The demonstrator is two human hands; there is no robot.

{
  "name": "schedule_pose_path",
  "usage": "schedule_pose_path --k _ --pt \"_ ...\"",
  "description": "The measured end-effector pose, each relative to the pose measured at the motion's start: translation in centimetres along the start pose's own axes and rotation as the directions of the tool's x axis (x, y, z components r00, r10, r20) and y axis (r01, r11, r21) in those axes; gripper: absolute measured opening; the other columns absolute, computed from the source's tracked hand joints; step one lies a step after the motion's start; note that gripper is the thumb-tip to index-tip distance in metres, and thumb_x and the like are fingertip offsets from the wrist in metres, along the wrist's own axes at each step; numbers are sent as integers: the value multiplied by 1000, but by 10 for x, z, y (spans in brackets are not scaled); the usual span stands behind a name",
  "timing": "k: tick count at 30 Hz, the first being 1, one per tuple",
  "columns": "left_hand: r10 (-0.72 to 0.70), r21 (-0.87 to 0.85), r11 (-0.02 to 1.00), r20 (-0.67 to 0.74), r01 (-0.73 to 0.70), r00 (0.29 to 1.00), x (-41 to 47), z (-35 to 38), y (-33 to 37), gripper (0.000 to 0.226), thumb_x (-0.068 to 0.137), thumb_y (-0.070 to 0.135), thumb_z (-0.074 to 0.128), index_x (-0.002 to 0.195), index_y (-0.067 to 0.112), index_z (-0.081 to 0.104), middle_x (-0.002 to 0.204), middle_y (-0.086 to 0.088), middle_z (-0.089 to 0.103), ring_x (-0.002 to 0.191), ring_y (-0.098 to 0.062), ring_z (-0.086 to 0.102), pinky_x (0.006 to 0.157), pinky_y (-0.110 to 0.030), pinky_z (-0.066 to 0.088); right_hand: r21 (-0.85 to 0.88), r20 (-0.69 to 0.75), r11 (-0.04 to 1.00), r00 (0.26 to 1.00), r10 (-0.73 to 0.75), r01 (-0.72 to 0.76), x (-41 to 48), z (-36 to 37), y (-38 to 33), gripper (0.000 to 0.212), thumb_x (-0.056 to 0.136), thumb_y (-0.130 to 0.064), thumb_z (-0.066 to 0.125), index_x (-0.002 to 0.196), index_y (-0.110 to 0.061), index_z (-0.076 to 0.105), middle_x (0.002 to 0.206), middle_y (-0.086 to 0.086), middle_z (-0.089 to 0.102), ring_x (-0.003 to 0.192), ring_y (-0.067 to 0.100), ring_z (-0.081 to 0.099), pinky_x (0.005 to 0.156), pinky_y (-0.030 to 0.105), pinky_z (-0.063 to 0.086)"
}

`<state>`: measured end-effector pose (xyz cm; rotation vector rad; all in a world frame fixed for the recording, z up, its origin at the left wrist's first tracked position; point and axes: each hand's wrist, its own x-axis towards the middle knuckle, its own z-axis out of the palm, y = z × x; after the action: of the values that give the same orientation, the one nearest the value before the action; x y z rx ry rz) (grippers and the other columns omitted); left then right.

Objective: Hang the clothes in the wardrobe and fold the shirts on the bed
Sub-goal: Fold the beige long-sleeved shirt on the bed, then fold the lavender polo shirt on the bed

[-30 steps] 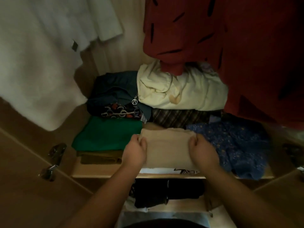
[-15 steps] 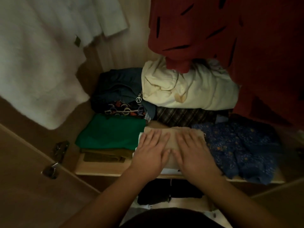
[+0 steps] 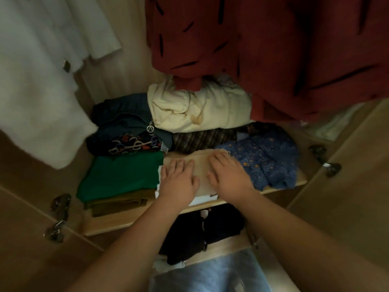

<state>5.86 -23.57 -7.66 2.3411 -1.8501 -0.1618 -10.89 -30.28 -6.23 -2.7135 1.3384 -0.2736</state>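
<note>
Risk: beige folded shirt (image 3: 201,165) sitting near front edge of shelf (image 3: 117,224), atop white garment (image 3: 202,200); hands sliding back possibly dragging fold open or tipping stack off edge. Left hand (image 3: 179,182), right hand (image 3: 227,175): both lying flat, fingers straight, pressing shirt, gripping nothing. Green stack (image 3: 122,175), blue floral garment (image 3: 269,161) flanking.

Left hand (image 3: 179,183), right hand (image 3: 230,175) flat on folded shirt (image 3: 201,165), on shelf (image 3: 105,225) between folded pile (image 3: 122,178) and bunched garment (image 3: 270,160).

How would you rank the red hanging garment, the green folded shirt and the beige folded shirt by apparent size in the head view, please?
1. red hanging garment, though nearer the camera, so unsure.
2. green folded shirt.
3. beige folded shirt, partly covered.
</note>
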Motion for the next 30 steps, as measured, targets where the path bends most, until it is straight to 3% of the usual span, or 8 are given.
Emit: schedule_pose_path --k 4,10,13,18,22,30 --pt "82 -75 994 -46 -85 996 -30 -33 27 63 99 43 39 156 24 21 165 -6 20 153 -25 9 123 -53 8 80 -138 977 968 210 -200 -59 -39 10 59 97 -41 44 151 -18 36 157 6 36 148 26 24 119 45 26" --pt "265 -117 955 -70 -272 962 -128 -35 109 62 99 48 38 156 29 22 165 -2 21 153 -23 9 123 -47 9 7 -194 936 918 345 -351 -210 -72 30 61 97 -52 36 152 -26 35 155 4 41 146 26 31 116 46 31" --pt "405 -79 910 -42 -407 913 -179 -18 169 64 98 54 33 156 31 19 166 1 17 154 -21 6 124 -46 7 -22 -206 896 879 429 -443 -297 -81 46 61 95 -53 34 150 -26 39 152 5 45 143 27 37 114 46 34" --pt "584 -123 808 42 -576 810 -267 18 287 64 100 56 29 157 31 17 167 1 15 154 -21 5 124 -47 8 -20 -184 754 744 642 -656 -464 -95 85 63 97 -54 36 154 -29 29 159 3 33 149 24 24 119 43 24" --pt "740 -195 669 94 -717 666 -365 47 388 63 100 55 29 158 31 17 166 1 16 154 -22 7 123 -47 13 16 -228 598 579 783 -801 -624 -106 103 62 97 -52 41 154 -27 32 160 4 33 148 26 27 118 43 26" --pt "956 -204 281 147 -938 255 -567 82 556 66 100 56 33 158 30 16 167 -3 16 154 -24 8 122 -46 16 113 -273 200 163 948 -973 -885 -124 89 64 97 -51 43 154 -24 32 160 7 32 148 29 27 118 47 27"
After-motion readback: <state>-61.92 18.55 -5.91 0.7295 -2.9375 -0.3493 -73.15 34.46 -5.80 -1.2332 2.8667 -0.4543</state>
